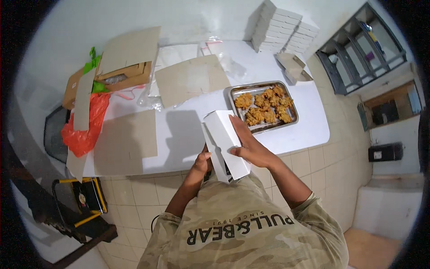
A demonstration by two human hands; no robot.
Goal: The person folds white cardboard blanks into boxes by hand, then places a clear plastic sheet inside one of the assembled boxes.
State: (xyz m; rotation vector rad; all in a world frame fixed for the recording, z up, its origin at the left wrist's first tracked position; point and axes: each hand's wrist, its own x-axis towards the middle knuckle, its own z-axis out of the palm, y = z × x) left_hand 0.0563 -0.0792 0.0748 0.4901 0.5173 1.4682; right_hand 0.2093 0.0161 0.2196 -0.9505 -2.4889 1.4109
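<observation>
A white cardboard box (227, 140) is held up between my hands, over the front edge of the table and close to my body. My left hand (204, 162) grips its left side, with the thumb on the panel and the other fingers hidden behind. My right hand (251, 145) is wrapped round the right side, its thumb pressed on the front face. A flap stands a little apart along the box's left side, leaving a dark gap. Just beyond my right hand sits a metal tray (293, 117) with several pieces of golden-brown fried food (268, 104).
Flat grey cardboard sheets (125, 143) cover the table's left, beside a red plastic bag (89, 127) and a brown carton (130, 74). White boxes (280, 29) are stacked at the far right, near an open grey-brown box (294, 67). A dark shelf (358, 49) stands to the right.
</observation>
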